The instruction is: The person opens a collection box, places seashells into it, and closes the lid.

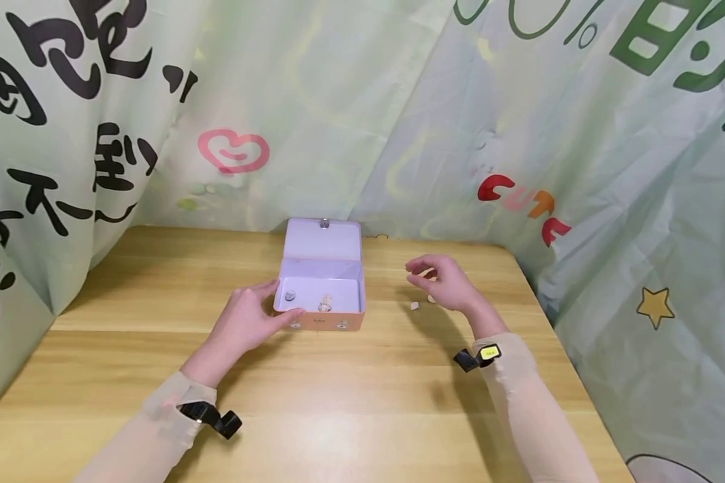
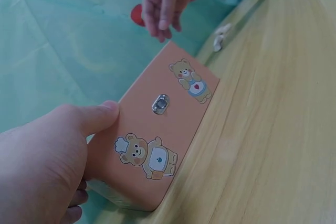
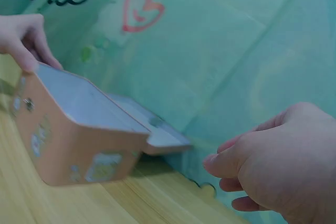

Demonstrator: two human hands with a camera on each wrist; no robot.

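A small orange tin box with a lilac inside stands on the table, its hinged lid raised at the back. Bear pictures and a metal clasp plate decorate the front wall. My left hand grips the box's left side, thumb over the front rim. Inside lie a small round silvery piece and a little pale gold-toned trinket. To the right of the box my right hand hovers above the table, fingers loosely bent, nothing visible in them. Below it lies a small whitish piece.
Another pale piece lies partly hidden by the right hand. Behind the wooden table hangs a printed curtain, close to the raised lid. More curtain hangs along the left and right table edges.
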